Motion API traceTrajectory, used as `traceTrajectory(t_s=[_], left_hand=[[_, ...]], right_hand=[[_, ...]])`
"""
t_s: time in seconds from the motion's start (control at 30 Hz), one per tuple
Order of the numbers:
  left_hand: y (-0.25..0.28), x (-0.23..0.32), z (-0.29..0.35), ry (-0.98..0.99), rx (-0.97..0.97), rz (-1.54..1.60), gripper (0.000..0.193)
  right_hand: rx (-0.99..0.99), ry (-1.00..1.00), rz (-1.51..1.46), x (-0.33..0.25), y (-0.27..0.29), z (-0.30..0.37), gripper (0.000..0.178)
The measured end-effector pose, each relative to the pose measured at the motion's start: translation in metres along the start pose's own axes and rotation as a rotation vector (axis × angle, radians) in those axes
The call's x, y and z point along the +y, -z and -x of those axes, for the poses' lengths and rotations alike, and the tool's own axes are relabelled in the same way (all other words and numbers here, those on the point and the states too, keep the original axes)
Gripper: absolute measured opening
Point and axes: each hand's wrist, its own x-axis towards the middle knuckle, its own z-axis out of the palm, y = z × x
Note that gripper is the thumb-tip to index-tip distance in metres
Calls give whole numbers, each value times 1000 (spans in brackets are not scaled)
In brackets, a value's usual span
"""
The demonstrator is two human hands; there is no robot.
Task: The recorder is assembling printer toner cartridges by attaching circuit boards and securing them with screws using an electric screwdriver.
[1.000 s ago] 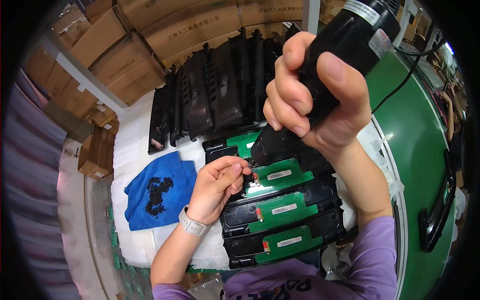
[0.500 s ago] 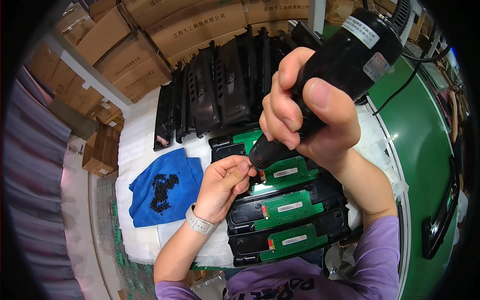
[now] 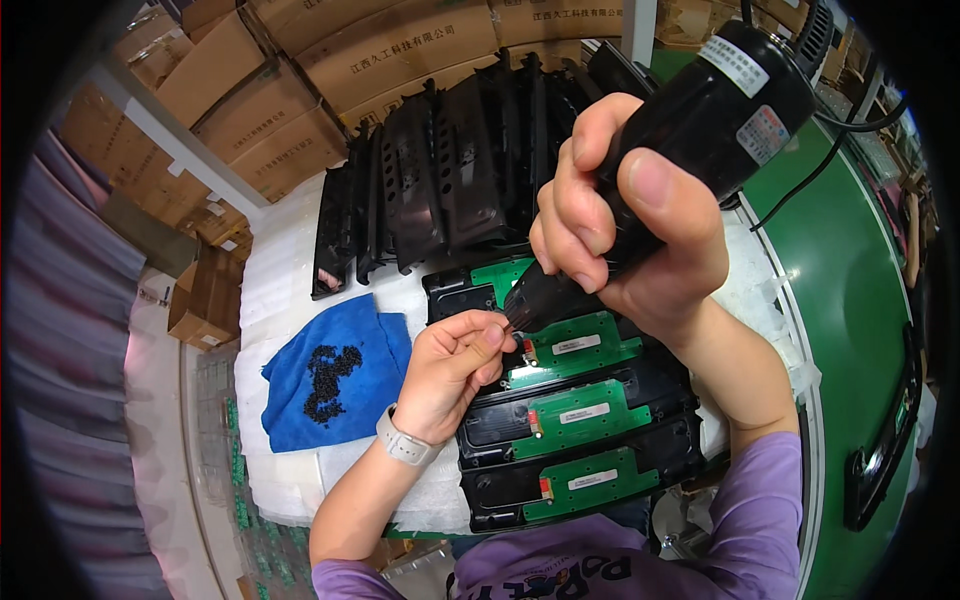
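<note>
My right hand is wrapped round a black electric screwdriver, which slants down to the left. At its tip, my left hand pinches with thumb and forefinger; whatever is between those fingertips is too small to make out. Beneath both hands lies a row of black plastic panels, each carrying a green circuit board with a white label and a small red-and-yellow part. Left of my left wrist, a heap of small black screws rests on a blue cloth.
Several black plastic housings stand packed together behind the panels. White foam sheet covers the table. Cardboard boxes are stacked at the back. A cable runs off right across a green surface. A curtain hangs at left.
The whole view has shifted slightly. Both hands keep the same pose, with the screwdriver tip still at my left fingertips.
</note>
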Motion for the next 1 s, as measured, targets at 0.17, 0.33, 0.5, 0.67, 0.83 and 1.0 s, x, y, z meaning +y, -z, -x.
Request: traceTrajectory(t_s=[0.17,0.33,0.5,0.67,0.83,1.0], left_hand=[[2,-1,1,-39,-20,-49,17],[-4,3,-1,-41,60,-172,20],[10,11,-9,-328,257,-400,22],[20,19,-13,-282,286,-421,18],[25,18,-15,-309,276,-418,16],[31,17,-18,-340,269,-454,16]], right_hand=[[198,-20,9,4,-10,-1,23],[323,-55,-46,0,-6,-5,23],[186,-100,82,2,12,-16,22],[247,-29,225,20,42,-26,21],[264,-33,336,33,50,-27,21],[252,-52,278,37,48,-28,21]])
